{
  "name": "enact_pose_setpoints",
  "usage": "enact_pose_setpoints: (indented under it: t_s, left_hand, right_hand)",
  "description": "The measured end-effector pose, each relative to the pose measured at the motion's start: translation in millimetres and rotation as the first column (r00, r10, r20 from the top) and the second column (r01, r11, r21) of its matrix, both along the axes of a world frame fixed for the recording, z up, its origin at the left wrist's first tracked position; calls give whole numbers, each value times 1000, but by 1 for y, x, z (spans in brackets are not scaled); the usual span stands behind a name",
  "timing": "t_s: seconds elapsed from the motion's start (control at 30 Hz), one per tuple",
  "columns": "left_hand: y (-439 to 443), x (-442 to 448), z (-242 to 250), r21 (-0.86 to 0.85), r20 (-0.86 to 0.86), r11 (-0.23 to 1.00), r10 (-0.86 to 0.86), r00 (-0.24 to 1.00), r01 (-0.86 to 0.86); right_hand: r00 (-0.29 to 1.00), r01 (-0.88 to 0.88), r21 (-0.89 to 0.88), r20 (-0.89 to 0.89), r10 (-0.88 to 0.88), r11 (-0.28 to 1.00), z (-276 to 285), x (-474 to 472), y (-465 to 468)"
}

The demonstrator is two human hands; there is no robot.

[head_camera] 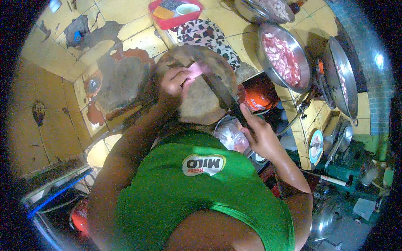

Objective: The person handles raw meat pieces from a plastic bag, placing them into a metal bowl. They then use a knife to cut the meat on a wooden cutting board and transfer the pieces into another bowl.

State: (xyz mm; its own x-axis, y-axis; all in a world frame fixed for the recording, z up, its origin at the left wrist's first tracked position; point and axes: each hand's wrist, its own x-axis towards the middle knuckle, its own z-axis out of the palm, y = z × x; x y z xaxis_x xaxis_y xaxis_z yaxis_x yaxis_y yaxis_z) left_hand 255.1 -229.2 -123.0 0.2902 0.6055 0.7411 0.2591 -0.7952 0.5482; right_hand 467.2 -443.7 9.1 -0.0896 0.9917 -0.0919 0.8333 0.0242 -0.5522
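Note:
My left hand (175, 81) holds a pale pink piece of raw meat (195, 71) down on a round chopping block (201, 105). In my right hand (258, 131) is the handle of a dark cleaver or large knife (220, 89), its blade lying across the block with the far end close beside the meat. Below the block's right edge, near my right hand, is a clear plastic bag (231, 135) with something pale and pinkish inside. How far the blade touches the meat cannot be told.
A metal bowl (306, 73) of cut raw meat stands to the right, with more metal pans (348, 81) beyond. An orange-red gas cylinder (259, 97) is beside the block. A leopard-print cloth (201, 33) and red basket (176, 22) lie behind it. A dark slab (125, 75) is at left.

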Motion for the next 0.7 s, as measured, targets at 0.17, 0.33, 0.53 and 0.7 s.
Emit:
enact_pose_setpoints:
  t_s: [0.17,0.33,0.53,0.7]
  left_hand:
    - [7,6,-14,-17,49,999,-45,998,46]
    - [6,5,-16,-64,46,998,-3,999,6]
    - [7,2,-11,-53,17,998,-20,1000,21]
    - [10,3,-11,-31,17,999,-38,999,39]
  right_hand:
    - [999,-17,-108,46,22,994,4,0,1]
    - [998,-17,-33,60,19,999,10,0,-1]
    - [996,-9,-115,84,19,993,13,3,2]
    - [988,-24,-152,148,46,988,9,0,8]
